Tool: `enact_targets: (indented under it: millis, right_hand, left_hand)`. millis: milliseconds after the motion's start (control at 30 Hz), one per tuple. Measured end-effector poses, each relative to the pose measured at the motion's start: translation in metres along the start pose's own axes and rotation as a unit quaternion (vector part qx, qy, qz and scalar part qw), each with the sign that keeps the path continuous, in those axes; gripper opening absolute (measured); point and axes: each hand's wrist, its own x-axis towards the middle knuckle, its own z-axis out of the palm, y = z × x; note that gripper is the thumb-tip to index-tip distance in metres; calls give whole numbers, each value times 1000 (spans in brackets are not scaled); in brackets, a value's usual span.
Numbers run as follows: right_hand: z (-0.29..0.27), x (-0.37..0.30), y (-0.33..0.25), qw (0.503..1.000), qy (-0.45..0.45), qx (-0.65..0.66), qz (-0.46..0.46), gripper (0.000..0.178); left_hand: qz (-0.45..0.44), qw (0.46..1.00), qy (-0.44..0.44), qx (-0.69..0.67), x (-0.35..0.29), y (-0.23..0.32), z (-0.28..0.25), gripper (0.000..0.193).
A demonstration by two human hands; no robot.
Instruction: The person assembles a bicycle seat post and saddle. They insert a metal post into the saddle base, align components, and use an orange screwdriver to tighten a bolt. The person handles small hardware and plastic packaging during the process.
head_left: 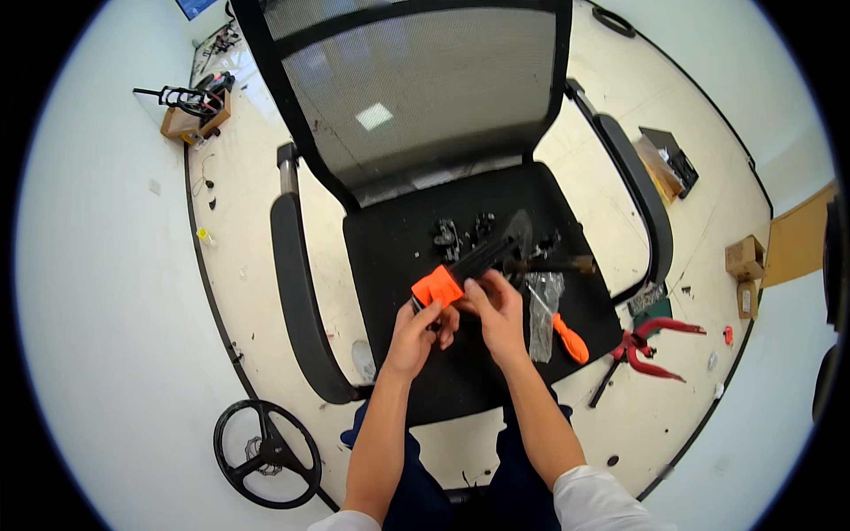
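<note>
My left hand (420, 341) holds a bright orange block (437, 286), its thumb pressed on the near side. Long dark pieces (482, 258) run from that block toward the far right; whether they are one part or several, I cannot tell. My right hand (496, 317) is closed beside the block, fingertips around its right edge where the dark pieces begin. Both hands are over a black chair seat (443, 389). To their right lie a clear plastic bag (543, 319) and an orange-handled screwdriver (572, 342). Small black parts (446, 239) rest beyond the hands.
Armrests flank the seat on the left (297, 292) and right (633, 177), with a mesh backrest (425, 97) behind. On the floor are a black steering wheel (267, 454), a red forked object (642, 350), cardboard boxes (745, 258) and a filled carton (183, 124).
</note>
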Motion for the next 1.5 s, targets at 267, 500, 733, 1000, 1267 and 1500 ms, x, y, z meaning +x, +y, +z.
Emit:
enact_targets:
  millis: [267, 500, 733, 1000, 1267, 1500]
  right_hand:
    - [4, -7, -8, 995, 58, -64, -41, 28]
    - [11, -16, -16, 972, 32, -208, -108, 42]
    - [12, -22, -1, 975, -53, -179, -125, 85]
    - [8, -18, -13, 997, -16, -72, -20, 33]
    - [5, -24, -17, 960, -129, -248, -13, 37]
    - [5, -17, 3, 976, -94, -194, 6, 29]
  left_hand:
    - [-11, 999, -27, -33, 1, -2, 10, 56]
    - [73, 996, -34, -44, 1, -12, 6, 55]
    - [150, 970, -105, 159, -8, -16, -1, 72]
    - [207, 956, -35, 204, -2, -3, -12, 47]
    - [121, 985, 125, 5, 11, -9, -9, 36]
    - [144, 984, 109, -5, 9, 4, -2, 60]
